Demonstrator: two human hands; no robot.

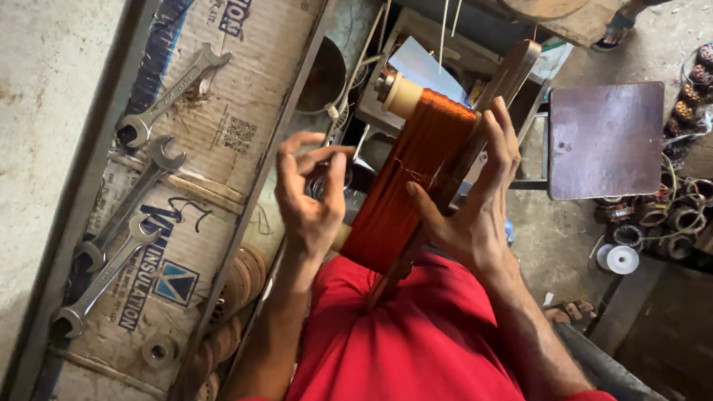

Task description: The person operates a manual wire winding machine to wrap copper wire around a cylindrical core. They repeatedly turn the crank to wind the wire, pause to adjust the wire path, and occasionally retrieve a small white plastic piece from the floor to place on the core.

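A thick band of copper-coloured winding wire [406, 179] is wrapped around a wooden former [508, 71] that leans against my red shirt. My right hand [469, 203] presses flat on the former's right side, fingers spread over the wire's edge. To the left of the coil my left hand [309, 192] is raised, its thumb and fingertips pinched together; a thin wire strand may run between them, but I cannot tell. A cream-coloured spool end [401, 94] shows at the coil's top.
Three open-ended spanners [136, 184] lie on flattened printed cardboard [239, 67] on the left. A dark square stool [605, 137] stands at right, with wound coils and rings [669, 213] piled beside it. Round discs [233, 302] are stacked below the cardboard.
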